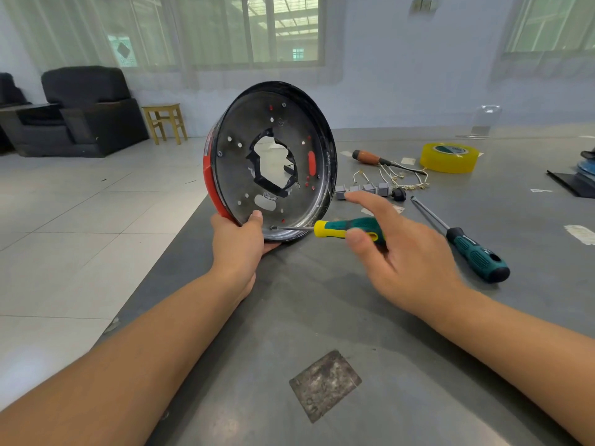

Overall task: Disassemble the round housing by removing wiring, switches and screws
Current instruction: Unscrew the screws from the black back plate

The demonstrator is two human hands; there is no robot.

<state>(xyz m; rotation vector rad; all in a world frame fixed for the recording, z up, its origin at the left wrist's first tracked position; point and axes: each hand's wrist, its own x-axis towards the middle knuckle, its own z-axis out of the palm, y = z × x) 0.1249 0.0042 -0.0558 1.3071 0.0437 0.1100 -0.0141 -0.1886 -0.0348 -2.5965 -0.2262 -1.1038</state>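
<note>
Nearest the camera, a worn square patch (325,385) marks the grey tabletop (418,365). At the left, the left hand (237,245) grips the lower rim of the round black metal housing with a red band (270,160), standing on edge, thumb inside. A green-and-yellow screwdriver (338,229) has its tip at a screw (273,227) inside the rim; the right hand (402,249) hovers at its handle, fingers (370,204) spread. Behind lie four grey switches with wires (370,188), a wooden-handled screwdriver (386,161), a second green screwdriver (463,239), and one yellow tape roll (448,157).
</note>
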